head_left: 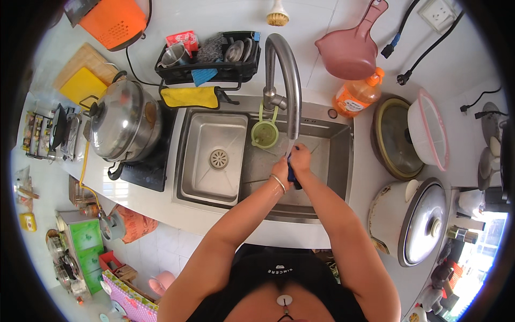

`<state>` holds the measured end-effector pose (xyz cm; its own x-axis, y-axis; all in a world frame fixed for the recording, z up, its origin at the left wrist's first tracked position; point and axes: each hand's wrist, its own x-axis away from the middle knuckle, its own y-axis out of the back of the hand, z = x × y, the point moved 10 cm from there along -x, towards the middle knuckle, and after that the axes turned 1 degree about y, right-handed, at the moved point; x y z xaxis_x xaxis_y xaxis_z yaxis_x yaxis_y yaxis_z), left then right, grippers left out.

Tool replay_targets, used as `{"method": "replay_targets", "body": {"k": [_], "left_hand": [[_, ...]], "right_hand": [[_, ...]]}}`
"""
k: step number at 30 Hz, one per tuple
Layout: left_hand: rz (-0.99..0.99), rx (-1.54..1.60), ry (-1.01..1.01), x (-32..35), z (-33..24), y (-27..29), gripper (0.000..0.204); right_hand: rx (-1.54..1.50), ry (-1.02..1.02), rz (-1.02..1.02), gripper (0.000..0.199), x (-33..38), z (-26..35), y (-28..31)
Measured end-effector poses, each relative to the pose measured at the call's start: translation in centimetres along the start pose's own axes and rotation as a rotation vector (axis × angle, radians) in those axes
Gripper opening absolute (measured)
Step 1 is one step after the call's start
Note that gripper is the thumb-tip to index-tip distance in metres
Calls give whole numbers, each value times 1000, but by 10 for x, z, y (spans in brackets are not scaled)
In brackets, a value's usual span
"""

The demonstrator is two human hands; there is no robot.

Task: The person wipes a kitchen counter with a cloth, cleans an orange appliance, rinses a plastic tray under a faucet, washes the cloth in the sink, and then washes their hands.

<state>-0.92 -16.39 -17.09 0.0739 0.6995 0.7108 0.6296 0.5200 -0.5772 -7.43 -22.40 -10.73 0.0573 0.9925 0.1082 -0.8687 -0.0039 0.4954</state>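
Observation:
Over the right basin of the steel sink (249,161), both hands are closed around a bunched dark blue cloth (291,176). My left hand (281,169) is on the left and slightly nearer to me, with a bracelet on its wrist. My right hand (301,157) grips the cloth just beside it. Much of the cloth is hidden by the fingers. Above them curves the tall steel faucet (293,80), and a thin stream of water seems to fall from its spout to the hands. A small green strainer (265,134) hangs at the basin's far wall.
Left of the sink, a lidded steel pot (123,121) stands on a black cooktop (147,170). Behind are a black rack (247,70) and a yellow cloth (190,97). An orange detergent bottle (356,98), a large lid (398,138) and a white pot (389,214) stand at the right.

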Motion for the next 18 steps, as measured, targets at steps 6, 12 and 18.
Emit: {"method": "replay_targets", "body": {"k": [6, 12, 18], "left_hand": [[174, 203, -18, -19, -4, -4, 30], [-167, -38, 117, 9, -11, 7, 30], [-248, -955, -72, -12, -23, 61, 31]], "right_hand": [[21, 28, 111, 33, 8, 17, -33], [199, 110, 190, 39, -97, -9, 1], [-358, -147, 408, 41, -129, 64, -18]]}}
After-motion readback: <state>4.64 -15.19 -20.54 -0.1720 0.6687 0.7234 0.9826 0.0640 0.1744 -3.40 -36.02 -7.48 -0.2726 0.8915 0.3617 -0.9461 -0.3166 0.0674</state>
